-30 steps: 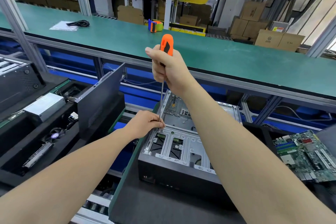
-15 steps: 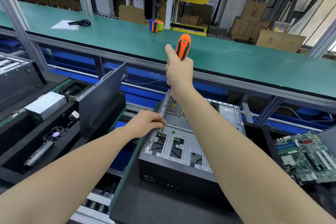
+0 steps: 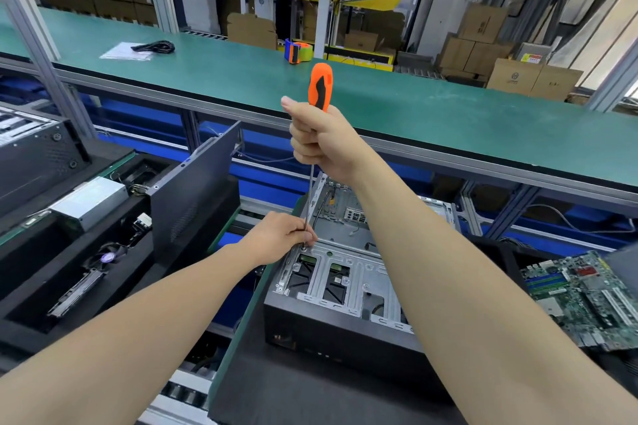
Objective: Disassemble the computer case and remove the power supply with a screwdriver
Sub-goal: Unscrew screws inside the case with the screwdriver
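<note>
The screwdriver (image 3: 320,86), its orange handle clenched in the right hand (image 3: 321,141), stands nearly upright, its thin shaft pinched low by the left hand (image 3: 279,236), tip down at the far-left corner of the open computer case (image 3: 338,324) directly beneath both hands.

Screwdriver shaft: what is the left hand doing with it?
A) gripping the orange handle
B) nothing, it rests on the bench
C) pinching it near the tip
C: the left hand pinches the screwdriver low on its shaft at the computer case; the right hand holds the handle.
</note>
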Motion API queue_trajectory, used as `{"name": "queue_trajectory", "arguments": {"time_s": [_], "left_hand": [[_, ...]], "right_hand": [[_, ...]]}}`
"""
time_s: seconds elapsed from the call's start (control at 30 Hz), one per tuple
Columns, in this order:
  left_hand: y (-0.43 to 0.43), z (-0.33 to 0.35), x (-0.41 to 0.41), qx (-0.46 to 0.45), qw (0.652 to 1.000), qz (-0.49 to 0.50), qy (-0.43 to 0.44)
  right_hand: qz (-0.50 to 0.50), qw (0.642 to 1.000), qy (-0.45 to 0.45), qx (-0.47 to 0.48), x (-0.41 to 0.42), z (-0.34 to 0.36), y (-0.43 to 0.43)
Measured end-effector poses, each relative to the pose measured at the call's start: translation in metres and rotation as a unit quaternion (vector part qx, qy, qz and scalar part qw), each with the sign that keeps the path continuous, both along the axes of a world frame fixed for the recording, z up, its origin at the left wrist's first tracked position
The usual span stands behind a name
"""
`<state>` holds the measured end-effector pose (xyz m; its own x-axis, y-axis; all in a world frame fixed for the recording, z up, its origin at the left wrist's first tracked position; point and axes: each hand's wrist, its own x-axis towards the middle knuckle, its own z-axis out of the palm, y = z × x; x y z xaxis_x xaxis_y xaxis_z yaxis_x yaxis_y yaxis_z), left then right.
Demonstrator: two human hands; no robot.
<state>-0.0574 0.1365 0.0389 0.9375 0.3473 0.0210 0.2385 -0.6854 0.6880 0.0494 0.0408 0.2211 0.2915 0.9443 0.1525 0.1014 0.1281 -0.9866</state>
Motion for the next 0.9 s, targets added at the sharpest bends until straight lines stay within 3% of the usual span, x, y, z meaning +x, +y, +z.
{"name": "queue_trajectory", "arguments": {"time_s": [0.07,0.13,0.23,0.3,0.43,0.57,0.7,0.77,0.9], "left_hand": [[-0.001,-0.001,0.000,0.001,1.000,0.012,0.001],[0.000,-0.001,0.001,0.007,1.000,0.011,-0.002],[0.001,-0.001,0.004,0.032,0.999,-0.006,-0.008],[0.000,0.002,0.003,0.043,0.999,-0.017,-0.011],[0.004,0.000,-0.001,0.022,0.999,-0.032,0.008],[0.003,-0.004,-0.005,0.027,0.998,-0.048,0.001],[0.000,-0.007,-0.002,0.085,0.996,-0.030,-0.011],[-0.003,-0.009,-0.001,0.150,0.988,-0.010,-0.016],[-0.013,-0.008,0.005,0.169,0.985,0.019,-0.016]], "right_hand": [[-0.123,0.992,-0.040,-0.006,-0.011,0.001,0.003],[-0.291,0.952,-0.100,0.003,-0.024,-0.001,0.006],[-0.411,0.907,-0.033,0.081,-0.038,-0.008,0.010],[-0.402,0.909,0.009,0.111,-0.043,-0.010,0.013],[-0.370,0.924,-0.005,0.093,-0.036,-0.005,0.014],[-0.220,0.974,0.033,0.034,-0.017,0.003,0.011],[-0.093,0.994,0.029,0.040,-0.009,0.007,0.006],[-0.085,0.995,0.021,0.041,-0.009,0.006,0.005],[-0.093,0.994,0.024,0.052,-0.008,0.006,0.004]]}}
